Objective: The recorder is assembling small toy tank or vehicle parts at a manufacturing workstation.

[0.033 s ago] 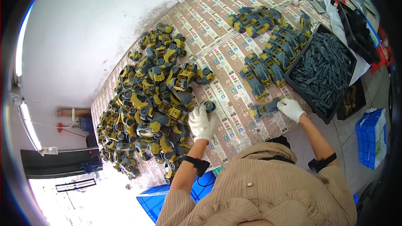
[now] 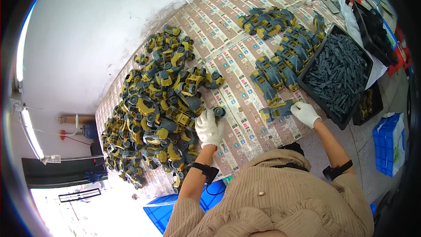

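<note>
Yellow-and-grey pile (image 2: 153,114): heaped at nine o'clock, wheeled toy vehicles lying tangled; likely best picked one at a time from the near edge.
Left hand (image 2: 208,129): white-gloved, at the pile's three o'clock edge, fingers bent downward, a wheel (image 2: 218,111) just beside at one o'clock; cannot tell if gripping or only touching.
Toy vehicle (image 2: 275,112): lying on the patterned tabletop (image 2: 245,131) between both hands; probably best held lightly and flat.
Rows of vehicles (image 2: 268,73): at twelve o'clock from the toy vehicle, set side by side; probably easily nudged by a careless wrist.
Right hand (image 2: 305,113): gloved, fingers narrow, holding the toy vehicle's three o'clock end.
Black tray (image 2: 343,122): at one o'clock from the right hand, full of slim dark-grey parts (image 2: 337,72) (quite a jumble).
Lower box (image 2: 370,117): at the tray's four o'clock, holding yellow-and-dark pieces.
Upper tray (image 2: 362,28): at the black tray's one o'clock, holding something black, too dark to identify.
Blue crate (image 2: 382,153): at five o'clock from the lower box, contents unclear.
</note>
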Demonstrator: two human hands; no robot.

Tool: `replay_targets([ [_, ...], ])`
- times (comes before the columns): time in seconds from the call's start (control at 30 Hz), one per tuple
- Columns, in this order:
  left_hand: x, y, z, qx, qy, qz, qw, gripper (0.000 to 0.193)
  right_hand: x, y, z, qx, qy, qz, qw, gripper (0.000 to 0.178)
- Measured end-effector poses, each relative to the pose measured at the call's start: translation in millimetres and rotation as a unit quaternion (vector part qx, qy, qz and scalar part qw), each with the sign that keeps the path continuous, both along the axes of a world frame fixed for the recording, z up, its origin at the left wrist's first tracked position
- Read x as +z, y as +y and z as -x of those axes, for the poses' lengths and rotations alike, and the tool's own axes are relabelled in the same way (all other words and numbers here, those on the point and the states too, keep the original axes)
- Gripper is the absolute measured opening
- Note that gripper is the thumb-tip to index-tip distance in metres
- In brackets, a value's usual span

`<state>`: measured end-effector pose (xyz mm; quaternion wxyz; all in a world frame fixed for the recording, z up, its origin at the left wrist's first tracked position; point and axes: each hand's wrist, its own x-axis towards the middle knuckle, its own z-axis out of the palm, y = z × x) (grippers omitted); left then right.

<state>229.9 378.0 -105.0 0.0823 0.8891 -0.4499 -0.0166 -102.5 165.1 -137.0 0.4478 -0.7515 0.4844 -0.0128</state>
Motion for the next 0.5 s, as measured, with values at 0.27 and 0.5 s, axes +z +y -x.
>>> replay_targets([
  [0.27,-19,-28,-27,0.033,0.059,-0.217,0.974,0.046,67,11,-7,-0.040,0.107,0.101,0.988,0.043],
  [0.5,4,-3,36,-0.044,0.175,-0.163,0.970,0.056,40,-40,57,-0.203,-0.002,0.365,0.909,0.019],
])
